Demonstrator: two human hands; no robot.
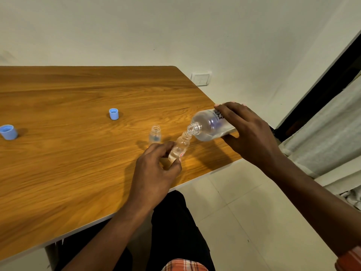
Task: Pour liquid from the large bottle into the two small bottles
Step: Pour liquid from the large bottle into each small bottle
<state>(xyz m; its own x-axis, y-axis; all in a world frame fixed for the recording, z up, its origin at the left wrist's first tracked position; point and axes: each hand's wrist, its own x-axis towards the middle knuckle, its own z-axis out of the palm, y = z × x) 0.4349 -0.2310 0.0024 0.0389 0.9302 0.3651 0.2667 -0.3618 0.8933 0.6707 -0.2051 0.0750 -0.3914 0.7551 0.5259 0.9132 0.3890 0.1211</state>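
Bottle mouth to bottle mouth

The right hand [248,133] grips the large bottle [210,127] above the right edge of the counter [78,163], long axis nearly level, neck pointing left and slightly down. Its mouth meets that of a small bottle [180,146], pinched low by the left hand [156,169] and tilted up-right. A second small bottle [155,134] stands upright just beside it. A blue cap [113,114] and a larger blue cap [8,132] sit further left on the wood grain. Pale wall [136,26], wall switch [201,78], tiled floor [244,212].
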